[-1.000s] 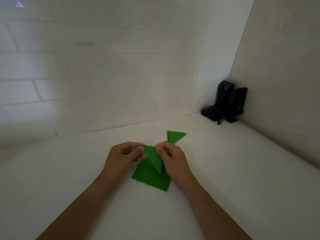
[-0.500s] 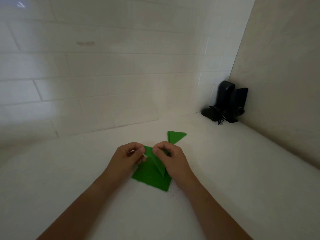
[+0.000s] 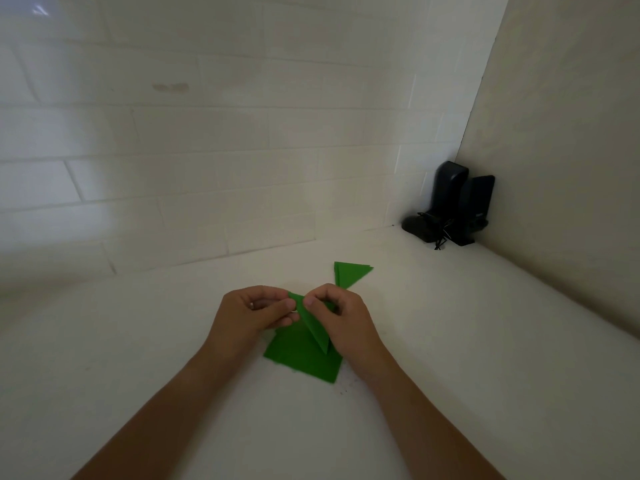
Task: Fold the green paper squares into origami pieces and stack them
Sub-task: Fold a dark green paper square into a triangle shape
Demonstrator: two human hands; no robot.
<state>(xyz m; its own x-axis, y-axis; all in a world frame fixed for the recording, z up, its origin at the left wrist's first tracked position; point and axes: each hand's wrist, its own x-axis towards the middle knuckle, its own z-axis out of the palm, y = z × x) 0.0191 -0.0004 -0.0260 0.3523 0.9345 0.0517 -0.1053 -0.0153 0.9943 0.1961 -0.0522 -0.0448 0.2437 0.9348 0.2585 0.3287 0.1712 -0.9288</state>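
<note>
Both hands are up over the middle of the white bench (image 3: 485,341), pinching one green paper piece (image 3: 313,323) between them. The left hand (image 3: 249,315) has its fingers curled onto the top corner, and the right hand (image 3: 341,317) grips the same corner from the other side, so the piece hangs down to a point. Right under it sits the pile of green squares (image 3: 298,358), flat on the bench, and a bit further back there's a stack of folded triangles (image 3: 349,273).

Paper like this is super light and thin, so I'd guess it creases easily and would slide or flutter if let go carelessly. Best held at corners and along the fold, with fingertips.

Room looks fine: open bench left and right, tiled wall (image 3: 207,168) well behind, and black speakers (image 3: 450,206) tucked in the far corner, well apart from everything.
</note>
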